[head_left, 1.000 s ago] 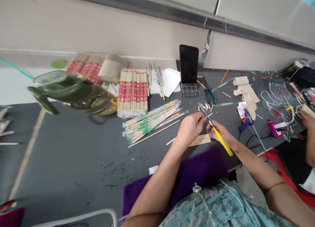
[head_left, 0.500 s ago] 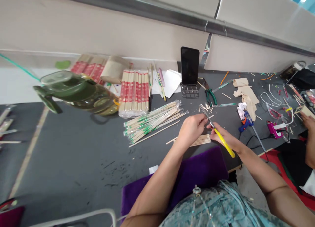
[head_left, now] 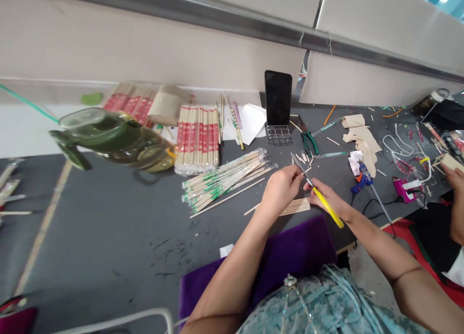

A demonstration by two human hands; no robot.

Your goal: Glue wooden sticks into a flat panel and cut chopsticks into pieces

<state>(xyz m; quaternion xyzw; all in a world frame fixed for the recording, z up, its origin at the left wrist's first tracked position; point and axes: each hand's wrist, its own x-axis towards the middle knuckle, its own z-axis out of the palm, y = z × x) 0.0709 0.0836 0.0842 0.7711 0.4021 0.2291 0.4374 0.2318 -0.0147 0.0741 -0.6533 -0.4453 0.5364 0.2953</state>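
Yellow-handled utility knife (head_left: pixel 319 195) sits in the right hand (head_left: pixel 328 201), fingers curled tight round the yellow grip, thin metal blade angled up and left toward the left hand (head_left: pixel 281 189). Left hand is closed in a pinch at the blade's middle; whatever small piece it pinches is too small to tell. Both hands hover just above the dark grey tabletop (head_left: pixel 108 227), near its front edge.

Directly under the hands lies a flat mat of short wooden sticks laid side by side (head_left: pixel 295 206). Left of that, a loose bundle of green-banded bamboo chopsticks in clear plastic (head_left: pixel 224 178), with a few single sticks spilled beside it. Further back, a pack of red-printed paper-sleeved chopsticks (head_left: pixel 197 138).

Black phone (head_left: pixel 278 98) stands upright in a wire stand at the table's back. Green-handled pliers (head_left: pixel 309 139) lie just right of the stand. Blue glue gun (head_left: pixel 360 179) rests right of the hands, a pink glue gun (head_left: pixel 404 188) well beyond it. Green-lidded glass teapot (head_left: pixel 112 140) at left, blurred. Purple fuzzy cloth (head_left: pixel 290 256) covers the lap below the table edge. Another person's hand (head_left: pixel 453 174) shows at far right edge.
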